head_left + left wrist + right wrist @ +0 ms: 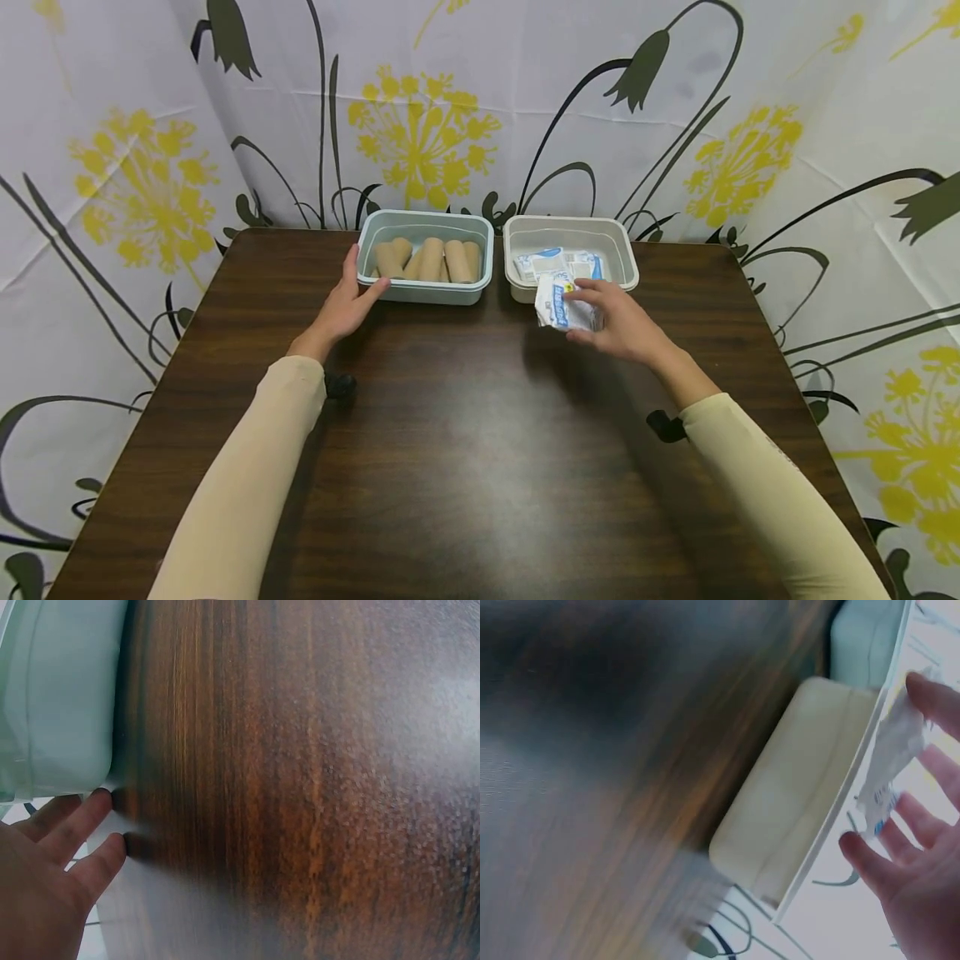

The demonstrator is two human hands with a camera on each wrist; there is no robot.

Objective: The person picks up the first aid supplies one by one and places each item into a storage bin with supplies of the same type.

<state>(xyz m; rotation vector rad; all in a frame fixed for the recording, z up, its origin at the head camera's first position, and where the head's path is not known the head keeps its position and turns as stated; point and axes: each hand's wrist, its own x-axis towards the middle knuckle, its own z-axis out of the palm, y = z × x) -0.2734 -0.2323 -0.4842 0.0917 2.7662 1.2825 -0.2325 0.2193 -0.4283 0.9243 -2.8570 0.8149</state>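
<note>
My right hand [618, 325] holds a small white-and-blue packet [555, 302] between thumb and fingers. The packet is above the front rim of the cream plastic bin [622, 250], and the right wrist view shows the packet [892, 750] edge-on. More packets of the same look [542, 262] lie inside that bin. At the left end of the pale blue-green bin [420, 293] is my left hand [341, 308], its fingers extended along the side and its thumb near the front rim. Several tan cylinders [431, 258] fill the blue-green bin.
Both bins stand side by side at the back edge of a dark wooden table [450, 450], with a narrow gap between them. A flower-patterned curtain [285, 100] hangs behind the table and along its sides.
</note>
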